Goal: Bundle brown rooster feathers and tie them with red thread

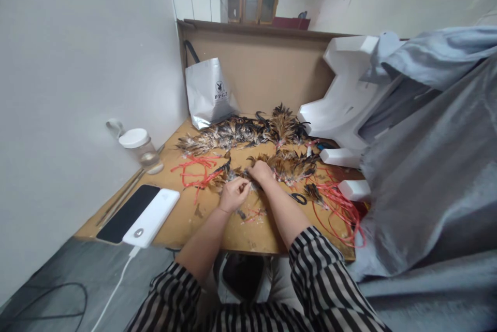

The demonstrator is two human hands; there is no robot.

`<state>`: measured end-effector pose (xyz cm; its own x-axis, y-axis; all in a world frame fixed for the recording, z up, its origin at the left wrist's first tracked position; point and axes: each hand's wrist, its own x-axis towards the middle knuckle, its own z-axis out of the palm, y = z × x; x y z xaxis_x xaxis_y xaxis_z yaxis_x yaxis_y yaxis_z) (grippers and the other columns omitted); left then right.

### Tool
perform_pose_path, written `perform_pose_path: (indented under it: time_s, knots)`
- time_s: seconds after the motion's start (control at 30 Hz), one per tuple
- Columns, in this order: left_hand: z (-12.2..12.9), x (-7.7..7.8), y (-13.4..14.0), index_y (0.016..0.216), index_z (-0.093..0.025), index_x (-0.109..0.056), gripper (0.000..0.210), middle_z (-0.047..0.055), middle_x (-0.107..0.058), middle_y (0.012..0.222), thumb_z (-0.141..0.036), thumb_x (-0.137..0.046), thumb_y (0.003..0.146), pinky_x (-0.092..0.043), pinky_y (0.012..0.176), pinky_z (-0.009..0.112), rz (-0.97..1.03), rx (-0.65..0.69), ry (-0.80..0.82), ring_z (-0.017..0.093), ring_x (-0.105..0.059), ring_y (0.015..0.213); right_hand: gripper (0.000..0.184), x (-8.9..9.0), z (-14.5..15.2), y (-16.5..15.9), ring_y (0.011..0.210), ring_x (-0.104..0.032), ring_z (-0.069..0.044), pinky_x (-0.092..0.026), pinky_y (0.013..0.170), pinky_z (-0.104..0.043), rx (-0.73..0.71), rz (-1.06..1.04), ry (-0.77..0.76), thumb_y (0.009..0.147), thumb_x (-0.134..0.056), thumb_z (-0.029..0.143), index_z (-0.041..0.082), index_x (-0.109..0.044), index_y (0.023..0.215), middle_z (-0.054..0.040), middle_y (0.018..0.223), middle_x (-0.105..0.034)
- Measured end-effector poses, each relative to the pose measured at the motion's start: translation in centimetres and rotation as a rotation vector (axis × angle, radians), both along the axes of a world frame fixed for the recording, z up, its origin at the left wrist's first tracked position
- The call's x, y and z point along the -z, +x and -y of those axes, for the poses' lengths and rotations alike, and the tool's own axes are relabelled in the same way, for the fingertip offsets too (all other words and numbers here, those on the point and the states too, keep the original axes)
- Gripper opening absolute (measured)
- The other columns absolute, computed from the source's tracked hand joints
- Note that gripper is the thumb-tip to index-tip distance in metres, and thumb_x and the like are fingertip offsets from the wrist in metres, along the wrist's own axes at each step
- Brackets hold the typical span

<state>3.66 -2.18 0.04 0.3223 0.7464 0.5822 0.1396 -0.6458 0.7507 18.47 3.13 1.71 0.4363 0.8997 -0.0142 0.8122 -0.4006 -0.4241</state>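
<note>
Brown and black feathers lie in several bunches on a wooden table. My left hand (235, 195) is closed in a pinch over the table's middle; what its fingertips hold is too small to make out. Just ahead and to the right, my right hand (261, 172) has its fingers curled down at the edge of a feather bunch (297, 165). Its fingertips are partly hidden, so its grip is unclear. Beside the left hand, a smaller feather cluster (217, 183) lies near red plastic strips (190, 181). Black-handled scissors (298, 198) rest right of my right forearm.
A long feather pile (236, 132) runs along the back, before a silver bag (207, 94). More red strips (341, 205) lie at right by white foam (345, 94) and grey cloth (438, 166). At left are a lidded jar (142, 150), a phone (130, 213) and a power bank (153, 218).
</note>
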Motion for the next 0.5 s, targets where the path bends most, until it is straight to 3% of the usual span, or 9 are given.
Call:
perform_pose_path:
  time_s: [0.17,0.3,0.4,0.5]
  knots:
    - [0.0,0.3,0.0,0.071,-0.020,-0.063,0.016,0.003,-0.054,0.062,-0.026,-0.049,0.076,-0.038,0.057,0.025,-0.145,0.021,0.063,0.013,-0.048,0.057,0.031,0.2,-1.6,-1.4,0.089,-0.062,-0.028,-0.045,0.073,-0.031,0.006,-0.018,-0.020,0.066,-0.058,0.026,0.007,-0.067,0.089,-0.0234,0.094,-0.064]
    - [-0.4,0.7,-0.1,0.069,-0.020,-0.063,0.012,0.003,-0.055,0.063,-0.021,-0.051,0.074,-0.039,0.060,0.025,-0.215,0.028,0.094,0.013,-0.049,0.059,0.030,0.8,-1.8,-1.4,0.087,-0.062,-0.027,-0.046,0.072,-0.030,0.018,-0.035,-0.006,0.065,-0.060,0.027,0.008,-0.067,0.087,-0.0235,0.094,-0.064]
    - [-0.6,0.9,-0.2,0.067,-0.020,-0.062,0.012,0.003,-0.055,0.065,-0.019,-0.051,0.073,-0.038,0.060,0.025,-0.279,0.024,0.114,0.013,-0.050,0.058,0.022,1.4,-1.5,-0.5,0.081,-0.063,-0.026,-0.045,0.067,-0.028,0.005,-0.150,0.103,0.060,-0.061,0.026,0.009,-0.067,0.071,-0.0207,0.082,-0.066]
    - [-0.7,1.0,-0.3,0.068,-0.020,-0.061,0.012,0.003,-0.056,0.066,-0.020,-0.050,0.074,-0.038,0.061,0.025,-0.336,0.010,0.131,0.013,-0.051,0.061,0.014,1.8,-1.0,0.5,0.069,-0.062,-0.020,-0.043,0.062,-0.024,-0.055,-0.272,0.235,0.060,-0.056,0.023,0.012,-0.063,0.058,-0.0120,0.064,-0.065]
